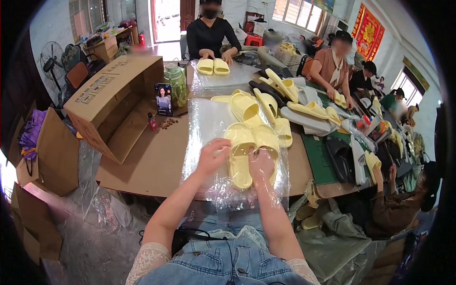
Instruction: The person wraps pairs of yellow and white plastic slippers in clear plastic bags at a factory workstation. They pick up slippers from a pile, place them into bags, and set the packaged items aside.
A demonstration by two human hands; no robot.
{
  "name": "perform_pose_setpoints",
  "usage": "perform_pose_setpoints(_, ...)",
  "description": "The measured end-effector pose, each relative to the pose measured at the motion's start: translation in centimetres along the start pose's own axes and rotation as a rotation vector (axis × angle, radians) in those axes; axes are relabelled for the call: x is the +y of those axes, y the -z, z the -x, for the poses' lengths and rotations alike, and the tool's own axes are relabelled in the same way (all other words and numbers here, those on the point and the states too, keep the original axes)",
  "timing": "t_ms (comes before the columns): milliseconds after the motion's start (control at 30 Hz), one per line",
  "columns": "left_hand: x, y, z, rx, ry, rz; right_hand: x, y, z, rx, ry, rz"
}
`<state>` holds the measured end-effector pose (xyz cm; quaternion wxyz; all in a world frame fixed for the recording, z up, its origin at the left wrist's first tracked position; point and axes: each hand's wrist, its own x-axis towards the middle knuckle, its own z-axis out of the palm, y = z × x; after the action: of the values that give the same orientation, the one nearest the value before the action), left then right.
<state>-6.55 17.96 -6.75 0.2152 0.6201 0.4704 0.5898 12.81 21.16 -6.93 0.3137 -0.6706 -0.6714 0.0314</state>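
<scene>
A pair of pale yellow slippers lies before me: the left slipper [240,159] and the right slipper [267,141], side by side, toes away from me. A clear plastic bag [228,199] covers at least part of them and my right wrist. My right hand [261,166] is under the shiny film, its fingers closed at the right slipper's strap; the fingertips are hidden. At the left slipper's outer side is my left hand [213,156], fingers curved but apart, touching the edge. More yellow slippers [244,108] lie just beyond, on a stack of clear bags [202,123].
On the left, an open cardboard box [114,109] lies on its side on the brown table [152,178]. Near it are a phone [163,99], a green jar [175,83] and a small red bottle [152,121]. Black slippers [338,156] fill the right. A co-worker [211,38] handles slippers opposite.
</scene>
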Motion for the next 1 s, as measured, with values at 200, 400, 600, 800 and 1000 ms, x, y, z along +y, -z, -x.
perform_pose_setpoints(200,-3.0,7.6,-2.8,0.254,0.222,-0.409,-0.5,0.7,-0.2,-0.103,-0.090,0.000)
perform_pose_setpoints(400,-10.1,12.2,-3.1,0.247,0.091,-0.975,-0.1,-0.1,-0.2,-0.049,-0.039,-0.024)
perform_pose_setpoints(600,-11.8,12.2,-5.3,0.159,0.074,-1.030,0.2,-0.1,-0.1,-0.054,-0.062,-0.017)
perform_pose_setpoints(800,-15.1,12.8,-5.4,0.174,0.000,-1.064,-0.7,0.1,-0.1,-0.065,-0.039,-0.065)
perform_pose_setpoints(1000,-12.5,12.1,-5.9,0.201,0.031,-1.072,0.5,-1.2,0.3,0.041,-0.025,-0.029)
